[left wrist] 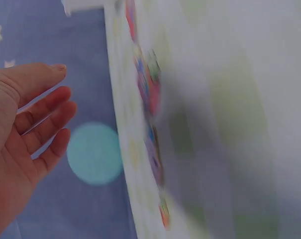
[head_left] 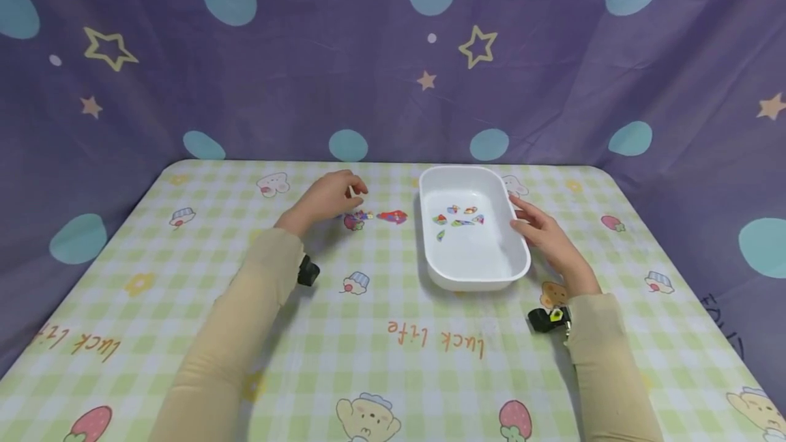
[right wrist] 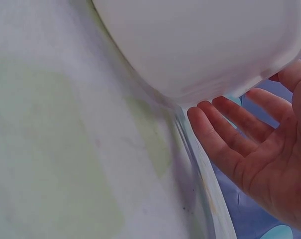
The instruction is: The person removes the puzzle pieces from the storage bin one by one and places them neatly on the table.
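Note:
In the head view, my left hand (head_left: 328, 196) is over the table's left middle, fingers loosely bent and holding nothing. Just beside it lie small flat multicoloured pieces (head_left: 362, 215) with irregular outlines, and a larger red patterned piece (head_left: 391, 217) to their right. The left wrist view shows blurred colourful pieces (left wrist: 154, 154) in a row on the cloth, apart from the fingers (left wrist: 53, 119). My right hand (head_left: 546, 237) touches the right side of a white rectangular tub (head_left: 475, 261), its fingertips (right wrist: 197, 117) at the outer wall. Several small colourful pieces (head_left: 463, 223) lie scattered on the tub's floor.
A green-and-white checked cloth (head_left: 295, 374) printed with cartoon figures, fruit and lettering covers the table. Behind the table hangs a purple curtain (head_left: 344, 60) with stars and teal spots. Black wrist cameras (head_left: 308, 271) sit under both wrists.

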Available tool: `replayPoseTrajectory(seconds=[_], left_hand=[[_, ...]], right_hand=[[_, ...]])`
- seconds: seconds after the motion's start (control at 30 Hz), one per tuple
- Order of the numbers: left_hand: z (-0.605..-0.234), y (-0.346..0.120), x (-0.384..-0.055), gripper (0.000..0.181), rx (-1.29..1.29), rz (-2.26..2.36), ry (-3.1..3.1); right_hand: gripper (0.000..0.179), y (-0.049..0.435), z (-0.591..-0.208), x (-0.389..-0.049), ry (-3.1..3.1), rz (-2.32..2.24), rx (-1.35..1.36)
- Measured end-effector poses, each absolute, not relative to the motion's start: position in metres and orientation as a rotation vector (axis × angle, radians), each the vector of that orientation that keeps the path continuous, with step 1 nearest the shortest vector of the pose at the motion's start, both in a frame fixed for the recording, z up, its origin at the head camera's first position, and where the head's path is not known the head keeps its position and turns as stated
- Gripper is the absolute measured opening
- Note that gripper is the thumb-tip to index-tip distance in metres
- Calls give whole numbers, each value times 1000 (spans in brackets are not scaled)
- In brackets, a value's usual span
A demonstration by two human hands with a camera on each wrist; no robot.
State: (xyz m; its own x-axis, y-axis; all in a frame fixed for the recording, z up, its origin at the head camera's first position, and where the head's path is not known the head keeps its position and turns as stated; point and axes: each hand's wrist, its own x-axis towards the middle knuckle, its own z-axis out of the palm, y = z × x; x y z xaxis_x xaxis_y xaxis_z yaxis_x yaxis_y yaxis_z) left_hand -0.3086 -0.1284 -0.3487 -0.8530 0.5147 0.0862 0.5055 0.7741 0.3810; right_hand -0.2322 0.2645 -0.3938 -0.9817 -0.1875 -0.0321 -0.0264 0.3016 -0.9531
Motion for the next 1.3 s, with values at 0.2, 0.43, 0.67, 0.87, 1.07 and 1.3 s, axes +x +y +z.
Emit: replayPoseTrajectory(seconds=[0.2, 0.43, 0.67, 0.87, 1.07, 1.3], left_hand=[[-343, -96, -302, 21, 964, 635, 2898], [-341, -56, -298, 22, 1041, 650, 2858], [-342, -18, -299, 22, 1083, 574, 2812], [-349, 6, -304, 20, 1181, 465, 2778], [-360, 21, -307, 19, 1212, 390, 2761], [-362, 33, -304, 22, 1201, 350, 2755]], right_hand=[[55, 263, -398, -230, 2412, -1768, -196], [55, 265, -403, -229, 2417, -1760, -190], [55, 266, -401, -229, 2408, -1779, -192], [56, 266, -397, -227, 2406, -1774, -202], [55, 265, -395, -229, 2401, -1784, -215], [55, 265, -395, -230, 2411, -1776, -212]])
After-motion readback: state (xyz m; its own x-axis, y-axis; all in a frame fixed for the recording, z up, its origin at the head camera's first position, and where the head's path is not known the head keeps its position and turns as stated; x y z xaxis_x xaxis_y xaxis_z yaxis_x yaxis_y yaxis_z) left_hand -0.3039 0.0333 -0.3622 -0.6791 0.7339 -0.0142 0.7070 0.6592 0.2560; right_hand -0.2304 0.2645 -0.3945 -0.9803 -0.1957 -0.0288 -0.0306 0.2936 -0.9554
